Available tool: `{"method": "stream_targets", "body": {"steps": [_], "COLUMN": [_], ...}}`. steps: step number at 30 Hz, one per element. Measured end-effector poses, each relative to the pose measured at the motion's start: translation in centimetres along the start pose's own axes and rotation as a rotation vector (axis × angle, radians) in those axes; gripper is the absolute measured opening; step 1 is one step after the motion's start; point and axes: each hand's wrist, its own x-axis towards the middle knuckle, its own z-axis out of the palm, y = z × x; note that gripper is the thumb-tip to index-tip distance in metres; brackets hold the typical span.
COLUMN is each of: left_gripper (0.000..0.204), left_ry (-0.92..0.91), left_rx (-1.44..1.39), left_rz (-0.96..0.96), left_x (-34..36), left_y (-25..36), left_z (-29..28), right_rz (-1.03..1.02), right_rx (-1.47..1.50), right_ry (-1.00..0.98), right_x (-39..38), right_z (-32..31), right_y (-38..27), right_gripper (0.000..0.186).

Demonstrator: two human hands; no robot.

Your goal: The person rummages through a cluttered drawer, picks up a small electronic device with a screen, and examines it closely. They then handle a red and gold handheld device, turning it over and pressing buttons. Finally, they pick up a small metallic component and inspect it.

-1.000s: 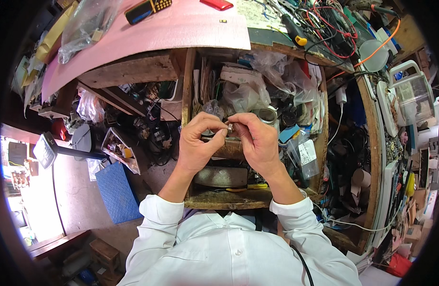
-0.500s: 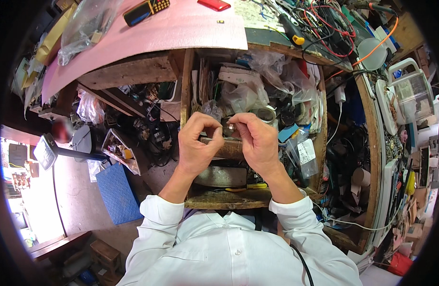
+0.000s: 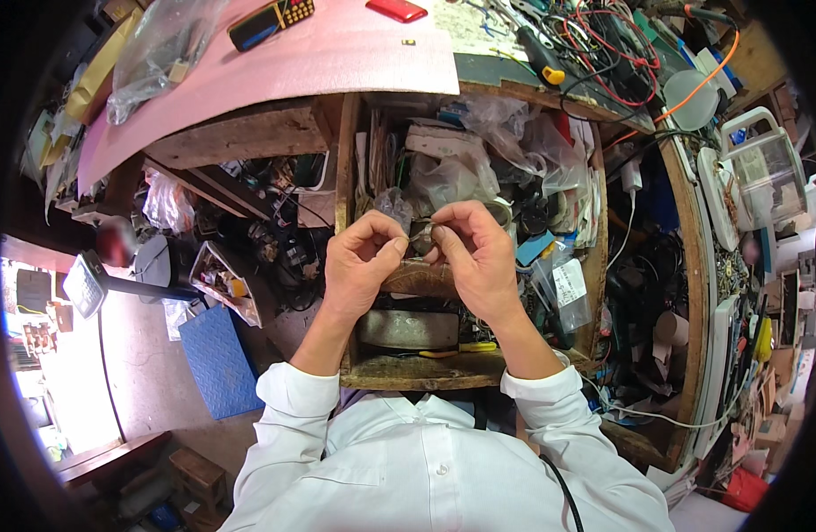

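Both hands are raised over an open wooden drawer (image 3: pixel 417 379), their fingertips close together. My right hand (image 3: pixel 479 266) pinches a small dark metallic piece (image 3: pixel 425 236), whose kind is too small to tell. At its left side my left hand (image 3: pixel 359 266) is closed, thumb against forefinger; whatever sits in that pinch is hidden or too fine to name. Below the hands, inside the drawer, lie a worn grey metal case (image 3: pixel 410 328) and a tool with yellow handles (image 3: pixel 461 349). A clear plastic bag (image 3: pixel 448 182) is crumpled beyond the fingertips.
A pink sheet (image 3: pixel 337 66) covers the bench top, with a black-and-gold keypad device (image 3: pixel 270 24) and a red item (image 3: pixel 396 9) on it. Tangled test leads (image 3: pixel 603 44) lie at the far right. A blue textured plate (image 3: pixel 217 362) is on the floor at left.
My left hand has tilted and shifted slightly left, its pinch closing near the small metal piece. My right fingertips have turned, and more of the dark piece shows.
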Motion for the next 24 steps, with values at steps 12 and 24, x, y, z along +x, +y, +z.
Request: {"method": "stream_targets", "body": {"steps": [12, 24], "left_gripper": [0.006, 0.004], "left_ry": [0.008, -0.048], "left_rx": [0.062, 0.045], "left_rz": [-0.173, -0.239], "left_x": [-0.04, 0.03], "left_y": [0.38, 0.23], "left_z": [0.18, -0.20], "right_rz": [-0.089, 0.025], "right_rx": [-0.077, 0.180], "right_ry": [-0.056, 0.019], "right_x": [-0.05, 0.21], "right_z": [-0.18, -0.47], "right_y": [0.10, -0.04], "right_gripper": [0.010, 0.011]}}
